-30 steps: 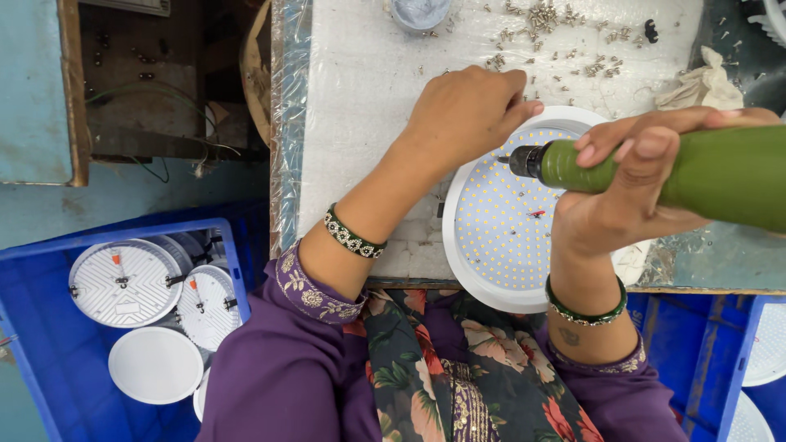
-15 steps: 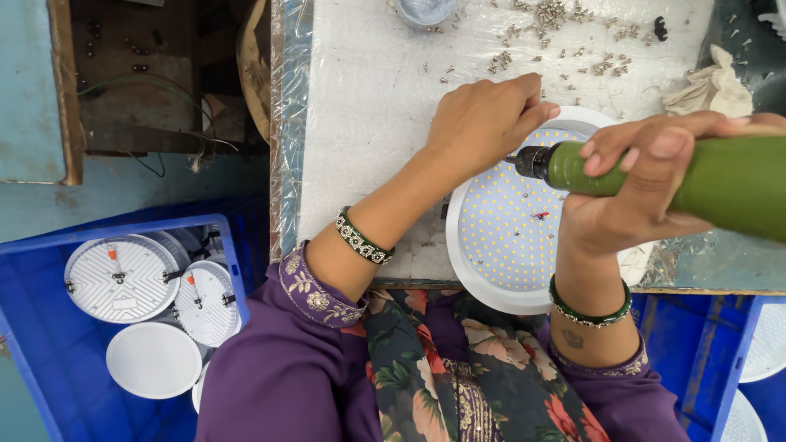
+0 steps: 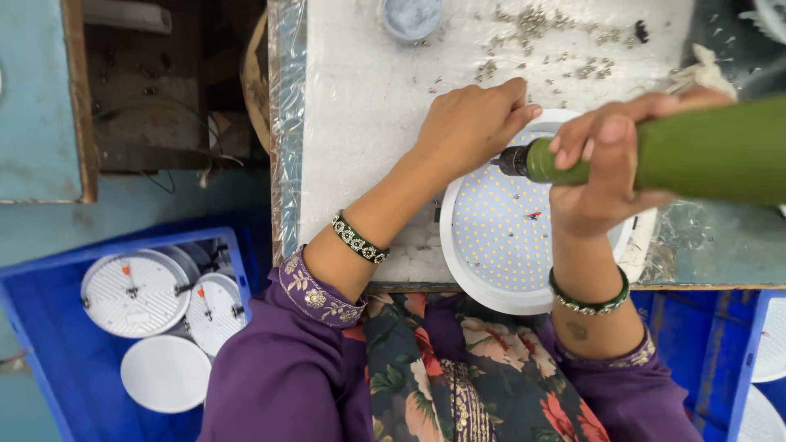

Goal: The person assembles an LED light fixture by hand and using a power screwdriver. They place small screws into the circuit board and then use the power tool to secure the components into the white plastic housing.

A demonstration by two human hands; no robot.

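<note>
The right hand grips the green screwdriver tight. The left hand presses down the round white lamp on the counter — it looks light, stiff and breakable, best held by its rim.

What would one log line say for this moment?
left hand: steadies lamp | right hand: grips green driver | tip: at lamp edge

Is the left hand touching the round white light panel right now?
Touching. The head view shows the left hand resting on the upper rim of the round white light panel, fingers overlapping its edge beside the green driver.
</note>
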